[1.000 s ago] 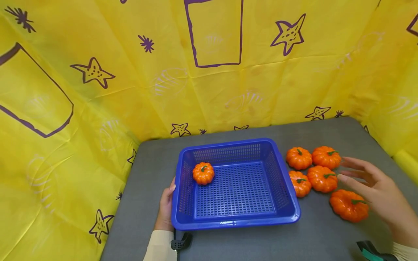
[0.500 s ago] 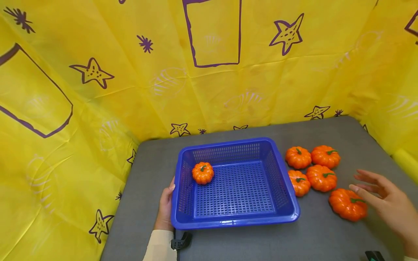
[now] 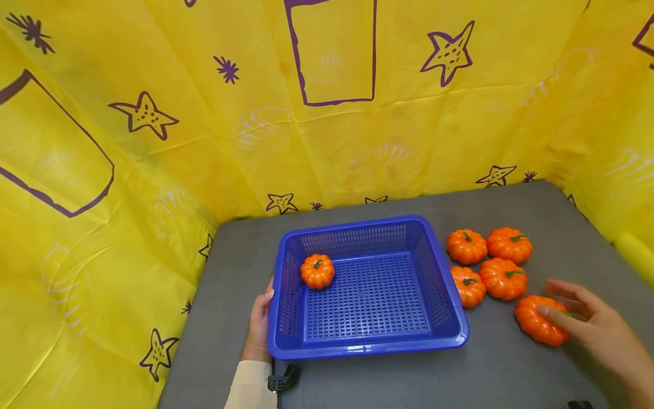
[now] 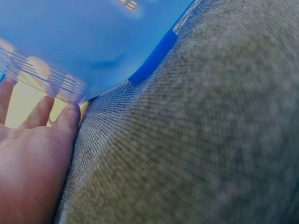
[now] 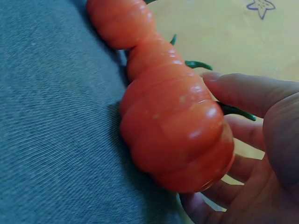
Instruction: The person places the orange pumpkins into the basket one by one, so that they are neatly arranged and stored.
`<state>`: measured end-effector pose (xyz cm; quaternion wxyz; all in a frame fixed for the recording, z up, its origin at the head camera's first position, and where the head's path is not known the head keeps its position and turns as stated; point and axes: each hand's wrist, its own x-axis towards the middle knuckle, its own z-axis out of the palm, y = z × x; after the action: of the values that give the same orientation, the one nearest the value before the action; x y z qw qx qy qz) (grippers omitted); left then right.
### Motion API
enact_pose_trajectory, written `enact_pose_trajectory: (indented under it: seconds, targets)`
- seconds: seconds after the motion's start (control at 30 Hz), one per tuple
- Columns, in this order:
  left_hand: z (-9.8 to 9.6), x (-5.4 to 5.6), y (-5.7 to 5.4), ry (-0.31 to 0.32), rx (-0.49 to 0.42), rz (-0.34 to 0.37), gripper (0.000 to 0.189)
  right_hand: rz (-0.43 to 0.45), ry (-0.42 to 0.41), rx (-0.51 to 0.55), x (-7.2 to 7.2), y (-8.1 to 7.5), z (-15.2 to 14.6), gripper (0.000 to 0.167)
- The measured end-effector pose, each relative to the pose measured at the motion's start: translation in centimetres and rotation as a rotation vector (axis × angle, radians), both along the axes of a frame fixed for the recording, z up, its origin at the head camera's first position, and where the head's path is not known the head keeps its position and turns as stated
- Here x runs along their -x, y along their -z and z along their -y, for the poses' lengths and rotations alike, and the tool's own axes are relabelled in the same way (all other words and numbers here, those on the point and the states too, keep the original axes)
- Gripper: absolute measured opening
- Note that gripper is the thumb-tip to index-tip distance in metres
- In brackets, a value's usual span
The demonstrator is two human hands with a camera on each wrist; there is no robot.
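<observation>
A blue plastic basket (image 3: 368, 349) with slotted walls stands on the grey table, and one small orange pumpkin (image 3: 318, 271) lies in its left part. My left hand (image 3: 259, 321) holds the basket's left side, thumb at the rim; in the left wrist view its fingertips (image 4: 70, 112) rest against the slotted wall. On the right, my right hand (image 3: 595, 326) reaches around the nearest pumpkin (image 3: 539, 324), thumb over its top and loosely bent fingers at its far side. In the right wrist view, a gap shows between the palm and that pumpkin (image 5: 177, 135).
Several more orange pumpkins with green stems, including a middle one (image 3: 503, 278) and a back one (image 3: 510, 245), sit close together beside the basket's right wall. A yellow patterned cloth (image 3: 337, 153) hangs behind and at both sides of the grey table (image 3: 219, 318).
My right hand first drew back from the middle pumpkins toward the lower right, then came in around the nearest one. The left hand, basket and pumpkins have stayed in place.
</observation>
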<state>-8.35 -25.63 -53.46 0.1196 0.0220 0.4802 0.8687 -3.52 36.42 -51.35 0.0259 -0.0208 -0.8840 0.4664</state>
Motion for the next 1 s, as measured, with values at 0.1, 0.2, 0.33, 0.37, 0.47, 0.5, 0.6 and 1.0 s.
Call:
enact_pose_trajectory:
  seconds: [0.1,0.2,0.33,0.37,0.47,0.5,0.6,1.0]
  targets:
    - [0.01,-0.03,0.00,0.001,0.001,-0.002,0.066,0.019,-0.008,-0.006,-0.12,0.23,0.04,0.052]
    - [-0.02,-0.10,-0.06,-0.002,0.004,-0.002,0.067,0.029,-0.007,-0.005,-0.26,0.35,0.10,0.049]
    - [-0.06,-0.11,-0.11,0.000,0.003,-0.006,0.066,0.029,-0.011,-0.002,-0.34,0.32,0.18,0.048]
    - [-0.07,-0.09,-0.11,0.001,0.002,-0.008,0.066,0.036,-0.012,-0.005,-0.38,0.30,0.18,0.048]
    - [-0.11,-0.07,-0.12,-0.008,0.005,-0.005,0.066,0.043,-0.012,-0.010,-0.47,0.21,0.20,0.048]
    - [-0.12,-0.07,-0.12,-0.011,0.006,-0.004,0.066,0.047,-0.011,-0.010,-0.51,0.18,0.20,0.048]
    - [-0.16,-0.10,-0.14,-0.020,0.013,-0.003,0.067,0.054,-0.003,-0.007,-0.58,0.17,0.21,0.049]
    - [-0.02,-0.12,-0.31,0.016,0.007,-0.036,0.066,-0.015,0.027,-0.003,-0.56,-0.06,-0.20,0.040]
